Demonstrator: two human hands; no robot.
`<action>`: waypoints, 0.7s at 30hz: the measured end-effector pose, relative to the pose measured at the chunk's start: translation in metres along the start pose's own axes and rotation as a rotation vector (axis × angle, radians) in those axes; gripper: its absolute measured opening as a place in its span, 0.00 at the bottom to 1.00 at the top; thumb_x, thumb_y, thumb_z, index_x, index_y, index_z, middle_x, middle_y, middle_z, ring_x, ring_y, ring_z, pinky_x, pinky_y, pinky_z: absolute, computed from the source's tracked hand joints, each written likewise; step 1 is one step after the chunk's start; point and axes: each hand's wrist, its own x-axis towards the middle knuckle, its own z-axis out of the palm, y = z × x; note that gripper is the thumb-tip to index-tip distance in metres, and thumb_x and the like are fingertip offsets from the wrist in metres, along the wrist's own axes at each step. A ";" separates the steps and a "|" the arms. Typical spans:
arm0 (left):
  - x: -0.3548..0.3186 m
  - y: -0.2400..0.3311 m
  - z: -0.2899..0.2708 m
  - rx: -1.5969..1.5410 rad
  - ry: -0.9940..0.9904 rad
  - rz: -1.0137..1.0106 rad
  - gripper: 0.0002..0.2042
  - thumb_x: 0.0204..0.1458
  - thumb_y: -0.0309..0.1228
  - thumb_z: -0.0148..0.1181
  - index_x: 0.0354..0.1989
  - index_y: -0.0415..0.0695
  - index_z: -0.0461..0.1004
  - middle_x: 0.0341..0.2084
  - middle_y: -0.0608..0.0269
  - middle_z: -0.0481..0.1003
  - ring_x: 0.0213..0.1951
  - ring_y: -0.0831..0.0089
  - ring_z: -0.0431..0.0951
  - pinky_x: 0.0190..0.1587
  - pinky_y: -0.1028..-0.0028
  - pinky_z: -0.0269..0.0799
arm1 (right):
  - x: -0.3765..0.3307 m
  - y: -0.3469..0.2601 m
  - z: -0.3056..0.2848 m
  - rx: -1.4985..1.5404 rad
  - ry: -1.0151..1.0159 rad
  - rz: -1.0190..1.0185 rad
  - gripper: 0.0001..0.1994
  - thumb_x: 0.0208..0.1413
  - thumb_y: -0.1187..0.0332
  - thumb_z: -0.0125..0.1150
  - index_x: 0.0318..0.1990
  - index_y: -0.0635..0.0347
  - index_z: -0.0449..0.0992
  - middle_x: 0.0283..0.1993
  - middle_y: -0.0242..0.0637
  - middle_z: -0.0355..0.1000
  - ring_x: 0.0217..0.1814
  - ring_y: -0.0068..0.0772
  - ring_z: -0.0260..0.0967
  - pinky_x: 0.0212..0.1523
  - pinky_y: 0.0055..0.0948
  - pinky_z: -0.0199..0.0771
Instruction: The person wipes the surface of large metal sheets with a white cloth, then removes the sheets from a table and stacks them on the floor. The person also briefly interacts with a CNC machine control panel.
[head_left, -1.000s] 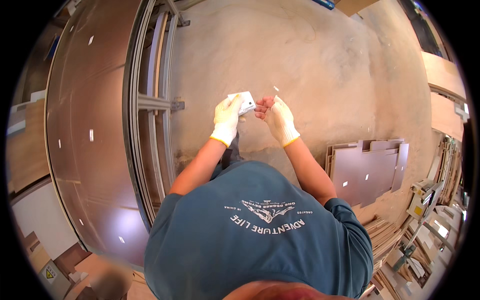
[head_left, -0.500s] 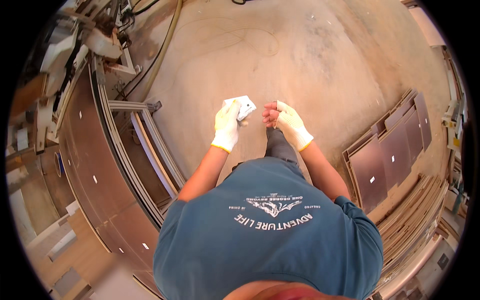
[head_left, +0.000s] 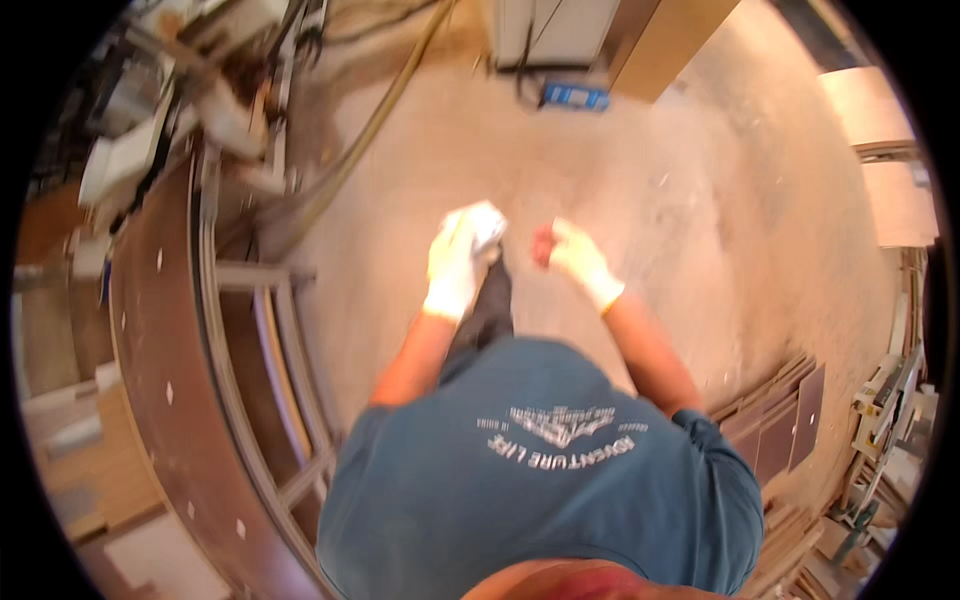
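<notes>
My left hand [head_left: 452, 268], in a pale glove with yellow trim, is closed round a small stack of white labels [head_left: 484, 224]. It is held out in front of my body, over the floor. To the right and apart from it, my right hand [head_left: 580, 260] hangs in the air in a similar glove with bare fingertips. Those fingers look curled, but motion smears them, so what they hold, if anything, does not show. Below the hands, a dark trouser leg [head_left: 488, 305] is stretched forward.
A long stack of brown panels [head_left: 165, 330] with small white labels lies along the left, beside a metal frame [head_left: 250, 275]. Ahead stand a white cabinet [head_left: 555, 35] and a blue box-like object [head_left: 575, 96]. More dark panels [head_left: 775, 440] lean at lower right. A hose [head_left: 385, 110] crosses the floor.
The view has shifted forward: a cabinet and a blue object now show ahead, and the right-hand panels have slid lower. The leg in view has changed sides. My left hand still holds the labels.
</notes>
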 end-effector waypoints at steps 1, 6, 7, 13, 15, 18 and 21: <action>0.042 -0.001 0.006 -0.022 -0.125 0.080 0.14 0.65 0.39 0.56 0.52 0.43 0.75 0.44 0.65 0.79 0.46 0.74 0.78 0.43 0.67 0.77 | 0.040 0.010 -0.048 -0.251 -0.111 -0.064 0.12 0.63 0.68 0.61 0.48 0.65 0.75 0.40 0.39 0.77 0.41 0.35 0.76 0.41 0.35 0.77; 0.215 -0.001 -0.038 -0.236 -0.042 -0.134 0.10 0.60 0.32 0.55 0.47 0.43 0.77 0.35 0.64 0.79 0.35 0.74 0.78 0.32 0.73 0.73 | 0.103 -0.110 -0.089 -1.233 0.152 0.147 0.17 0.56 0.62 0.58 0.50 0.57 0.77 0.48 0.42 0.80 0.57 0.41 0.76 0.54 0.36 0.75; 0.244 -0.001 -0.031 -0.270 0.016 -0.173 0.11 0.61 0.30 0.52 0.48 0.43 0.76 0.34 0.63 0.80 0.33 0.73 0.79 0.32 0.73 0.75 | 0.104 -0.131 -0.117 -1.257 0.249 0.150 0.16 0.56 0.62 0.57 0.50 0.57 0.78 0.48 0.42 0.80 0.56 0.42 0.76 0.53 0.36 0.75; 0.465 0.143 -0.001 -0.079 0.235 0.390 0.10 0.61 0.29 0.51 0.46 0.42 0.77 0.34 0.63 0.80 0.31 0.72 0.79 0.32 0.73 0.76 | 0.175 -0.242 -0.250 -1.159 0.583 -0.113 0.12 0.56 0.63 0.61 0.43 0.59 0.80 0.44 0.47 0.80 0.49 0.47 0.78 0.49 0.41 0.76; 0.527 0.203 0.031 0.055 0.259 0.564 0.11 0.60 0.26 0.50 0.48 0.42 0.76 0.40 0.60 0.80 0.37 0.71 0.81 0.36 0.71 0.78 | 0.217 -0.279 -0.287 -1.021 0.615 -0.219 0.11 0.56 0.65 0.61 0.43 0.60 0.79 0.43 0.47 0.80 0.47 0.44 0.79 0.47 0.37 0.77; 0.579 0.251 0.165 -0.017 0.302 0.572 0.13 0.57 0.23 0.58 0.50 0.45 0.77 0.43 0.66 0.79 0.45 0.73 0.78 0.45 0.68 0.76 | 0.294 -0.354 -0.349 -0.909 0.612 -0.404 0.08 0.57 0.70 0.61 0.42 0.62 0.79 0.39 0.47 0.80 0.44 0.42 0.79 0.44 0.35 0.76; 0.631 0.274 0.250 0.075 0.128 0.618 0.17 0.56 0.19 0.56 0.55 0.43 0.73 0.48 0.60 0.78 0.48 0.67 0.80 0.42 0.69 0.81 | 0.389 -0.446 -0.378 -0.755 0.508 -0.581 0.06 0.58 0.72 0.60 0.41 0.61 0.79 0.37 0.46 0.79 0.42 0.44 0.78 0.43 0.35 0.76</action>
